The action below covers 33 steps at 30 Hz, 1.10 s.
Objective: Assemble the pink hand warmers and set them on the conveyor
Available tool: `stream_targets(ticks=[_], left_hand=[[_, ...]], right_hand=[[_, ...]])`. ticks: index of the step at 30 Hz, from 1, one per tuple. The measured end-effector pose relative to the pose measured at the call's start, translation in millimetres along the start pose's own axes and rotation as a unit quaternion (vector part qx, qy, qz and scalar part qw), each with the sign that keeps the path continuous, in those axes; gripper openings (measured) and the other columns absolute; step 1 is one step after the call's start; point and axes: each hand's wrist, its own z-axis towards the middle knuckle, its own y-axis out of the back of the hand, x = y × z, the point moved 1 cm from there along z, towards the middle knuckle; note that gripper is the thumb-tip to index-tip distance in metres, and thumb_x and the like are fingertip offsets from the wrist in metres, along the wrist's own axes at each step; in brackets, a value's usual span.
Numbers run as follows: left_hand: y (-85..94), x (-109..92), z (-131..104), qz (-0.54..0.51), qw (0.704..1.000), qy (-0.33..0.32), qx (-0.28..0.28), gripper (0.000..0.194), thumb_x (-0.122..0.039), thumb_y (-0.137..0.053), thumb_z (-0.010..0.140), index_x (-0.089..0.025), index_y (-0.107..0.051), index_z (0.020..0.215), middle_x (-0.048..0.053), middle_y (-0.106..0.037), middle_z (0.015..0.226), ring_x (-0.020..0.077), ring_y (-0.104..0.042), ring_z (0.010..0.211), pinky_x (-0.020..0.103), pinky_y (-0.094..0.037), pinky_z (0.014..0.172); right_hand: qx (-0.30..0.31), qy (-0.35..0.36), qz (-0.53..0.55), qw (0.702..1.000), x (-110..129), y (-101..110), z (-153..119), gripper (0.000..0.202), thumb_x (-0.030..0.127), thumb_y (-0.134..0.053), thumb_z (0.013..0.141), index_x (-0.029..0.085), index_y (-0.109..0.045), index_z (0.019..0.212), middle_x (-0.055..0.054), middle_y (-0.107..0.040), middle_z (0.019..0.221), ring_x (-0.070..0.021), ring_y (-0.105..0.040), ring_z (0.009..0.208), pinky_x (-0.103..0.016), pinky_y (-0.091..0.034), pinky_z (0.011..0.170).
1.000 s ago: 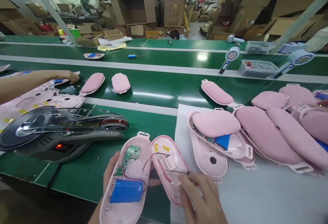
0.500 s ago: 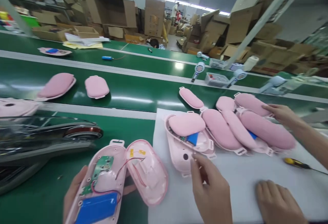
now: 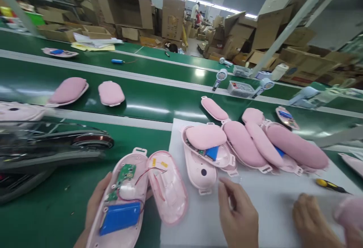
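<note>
Near the front edge of the green bench [image 3: 144, 134], just left of the white sheet [image 3: 195, 229], we see the open pink shell [image 3: 132, 189], gripped by our left hand [image 3: 98, 197] along its left side, with fingertips showing past its right side. Within it we note a green circuit board [image 3: 126, 173] and a blue battery pack [image 3: 121, 217]. Beside it, across the sheet's left edge, we find the matching half-shell [image 3: 171, 191]; a thin wire runs over both. Our right hand [image 3: 239, 212] is above the sheet, thumb and forefinger curled together; we cannot tell whether anything lies between them. Toward the sheet's far edge we observe a row of pink padded shells [image 3: 244, 142]; near its right edge, a yellow-handled screwdriver [image 3: 326, 183] and a co-worker's blurred hand [image 3: 309, 217].
</note>
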Motion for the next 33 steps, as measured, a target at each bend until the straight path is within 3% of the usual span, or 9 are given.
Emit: stream_targets(ticks=[4, 7, 10, 13, 15, 19, 23, 29, 33], left_hand=[[-10.0, 1, 4, 0.059, 0.997, -0.041, -0.033, 0.042, -0.036, -0.041, 0.091, -0.015, -0.069, 0.115, 0.014, -0.075, 0.101, 0.0325, -0.071, 0.091, 0.050, -0.053, 0.086], [-17.9, 5, 11, 0.069, 0.996, -0.034, -0.050, 0.040, -0.037, -0.047, 0.089, -0.013, -0.070, 0.112, 0.015, -0.074, 0.104, 0.0337, -0.069, 0.097, 0.055, -0.048, 0.094], [-23.4, 5, 9, 0.067, 0.996, -0.027, -0.049, 0.041, -0.038, -0.047, 0.089, -0.012, -0.070, 0.111, 0.015, -0.074, 0.103, 0.0339, -0.067, 0.101, 0.055, -0.045, 0.097], [-26.9, 5, 7, 0.072, 0.996, -0.016, -0.040, 0.042, -0.038, -0.045, 0.090, -0.011, -0.070, 0.111, 0.015, -0.075, 0.101, 0.0337, -0.066, 0.105, 0.054, -0.046, 0.097], [-28.4, 7, 9, 0.069, 0.997, -0.016, -0.034, 0.044, -0.039, -0.045, 0.090, -0.010, -0.069, 0.112, 0.015, -0.074, 0.103, 0.0339, -0.065, 0.107, 0.052, -0.046, 0.097], [-28.3, 11, 15, 0.063, 0.998, -0.019, -0.010, 0.044, -0.037, -0.046, 0.090, -0.010, -0.066, 0.118, 0.016, -0.073, 0.107, 0.0328, -0.069, 0.096, 0.045, -0.054, 0.082], [-27.4, 13, 18, 0.071, 0.997, 0.011, 0.023, 0.045, -0.040, -0.045, 0.090, -0.011, -0.065, 0.117, 0.015, -0.076, 0.093, 0.0261, -0.071, 0.066, 0.035, -0.054, 0.057], [-30.0, 16, 22, 0.094, 0.995, -0.022, -0.032, 0.044, -0.043, -0.046, 0.089, -0.008, -0.070, 0.102, 0.012, -0.075, 0.079, 0.0208, -0.068, 0.062, 0.029, -0.052, 0.058], [-29.4, 18, 25, 0.104, 0.994, -0.021, -0.023, 0.042, -0.041, -0.047, 0.090, -0.009, -0.073, 0.080, 0.011, -0.073, 0.067, 0.0202, -0.066, 0.053, 0.029, -0.049, 0.052]], right_hand=[[0.110, 0.194, 0.107, 0.969, 12, -62, 4, 0.020, 0.010, -0.046, 0.090, 0.020, -0.063, 0.095, -0.005, -0.064, 0.079, -0.0165, -0.057, 0.072, -0.028, -0.049, 0.065], [0.179, 0.265, 0.074, 0.945, 27, -84, 12, 0.031, 0.007, -0.044, 0.087, 0.017, -0.060, 0.112, -0.008, -0.062, 0.085, -0.0203, -0.054, 0.074, -0.033, -0.049, 0.063], [0.265, 0.281, 0.037, 0.922, 34, -81, 26, 0.052, -0.002, -0.041, 0.075, 0.017, -0.055, 0.122, -0.009, -0.059, 0.093, -0.0219, -0.052, 0.079, -0.036, -0.051, 0.065], [0.351, 0.278, 0.049, 0.893, 28, -72, 36, 0.054, -0.010, -0.039, 0.068, 0.025, -0.064, 0.101, -0.006, -0.056, 0.093, -0.0194, -0.052, 0.081, -0.031, -0.051, 0.064], [0.384, 0.266, 0.061, 0.882, 22, -70, 38, 0.050, -0.009, -0.043, 0.072, 0.029, -0.067, 0.094, -0.004, -0.055, 0.093, -0.0183, -0.052, 0.082, -0.029, -0.050, 0.065], [0.365, 0.246, 0.097, 0.893, 14, -77, 40, 0.027, 0.000, -0.052, 0.081, 0.023, -0.067, 0.082, -0.003, -0.050, 0.081, -0.0171, -0.051, 0.076, -0.029, -0.049, 0.064], [0.383, 0.245, 0.119, 0.883, 13, -79, 44, 0.031, -0.006, -0.044, 0.078, 0.019, -0.062, 0.082, -0.005, -0.053, 0.087, -0.0172, -0.054, 0.084, -0.029, -0.051, 0.070], [0.490, 0.220, 0.089, 0.839, 6, -65, 43, 0.035, -0.003, -0.048, 0.075, 0.026, -0.064, 0.089, -0.007, -0.044, 0.130, -0.0253, -0.047, 0.117, -0.038, -0.052, 0.084], [0.447, 0.242, 0.108, 0.854, 4, -70, 40, 0.033, -0.002, -0.049, 0.079, 0.026, -0.067, 0.082, -0.006, -0.052, 0.125, -0.0258, -0.048, 0.114, -0.042, -0.050, 0.088]])
